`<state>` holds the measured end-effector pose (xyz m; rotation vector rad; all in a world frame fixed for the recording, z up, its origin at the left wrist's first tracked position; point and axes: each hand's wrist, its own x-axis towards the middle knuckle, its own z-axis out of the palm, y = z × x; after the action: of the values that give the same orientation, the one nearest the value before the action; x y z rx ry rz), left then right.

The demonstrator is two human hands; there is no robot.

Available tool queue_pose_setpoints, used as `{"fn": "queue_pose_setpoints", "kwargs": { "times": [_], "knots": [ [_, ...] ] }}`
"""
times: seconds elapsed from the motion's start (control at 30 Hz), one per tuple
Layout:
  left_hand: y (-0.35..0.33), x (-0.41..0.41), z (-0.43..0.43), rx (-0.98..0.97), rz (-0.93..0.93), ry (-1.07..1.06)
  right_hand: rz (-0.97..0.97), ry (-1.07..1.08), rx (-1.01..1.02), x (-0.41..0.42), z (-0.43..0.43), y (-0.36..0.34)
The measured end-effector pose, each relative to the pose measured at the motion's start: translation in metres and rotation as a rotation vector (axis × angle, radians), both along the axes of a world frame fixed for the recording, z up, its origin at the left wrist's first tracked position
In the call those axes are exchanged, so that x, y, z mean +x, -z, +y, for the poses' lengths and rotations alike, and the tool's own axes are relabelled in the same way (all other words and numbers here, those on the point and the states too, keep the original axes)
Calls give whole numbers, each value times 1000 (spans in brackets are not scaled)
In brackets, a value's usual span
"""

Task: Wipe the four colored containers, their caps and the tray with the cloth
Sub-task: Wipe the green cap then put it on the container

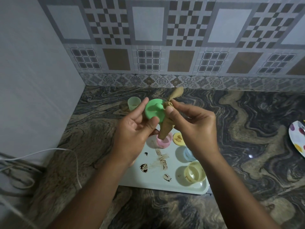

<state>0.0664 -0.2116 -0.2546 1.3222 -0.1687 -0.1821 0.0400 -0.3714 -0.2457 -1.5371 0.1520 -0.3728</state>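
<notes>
My left hand [135, 129] grips a green cap [152, 110] with a raised knob, held up above the counter. My right hand [194, 128] pinches a tan cloth [168, 119] against the cap's right edge; the cloth's lower end hangs into the pink container [163, 142]. On the white tray [186, 187] stand the pink, blue [189, 154] and yellow container [194, 173], plus a yellow cap [178, 138]. Brown smears mark the tray. The green container [134, 103] stands on the counter behind my left hand.
A patterned plate [297, 138] lies at the right edge of the marbled counter [247, 129]. White cables [49, 151] trail at the left beside a white wall panel. A tiled wall closes the back.
</notes>
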Motion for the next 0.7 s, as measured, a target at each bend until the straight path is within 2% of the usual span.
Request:
{"fn": "queue_pose_setpoints", "kwargs": {
  "times": [0.13,0.33,0.5,0.7],
  "knots": [
    [-3,3,1,8,-1,-21,6,-78,48,-5,3,-1],
    [-5,1,6,-117,78,65,-30,-12,50,-1,-3,-9],
    [-1,-2,-2,-98,123,-129,-35,-20,8,-3,-1,-6],
    [-3,0,11,-31,42,51,-46,-29,28,-8,2,-3]
  ]
}}
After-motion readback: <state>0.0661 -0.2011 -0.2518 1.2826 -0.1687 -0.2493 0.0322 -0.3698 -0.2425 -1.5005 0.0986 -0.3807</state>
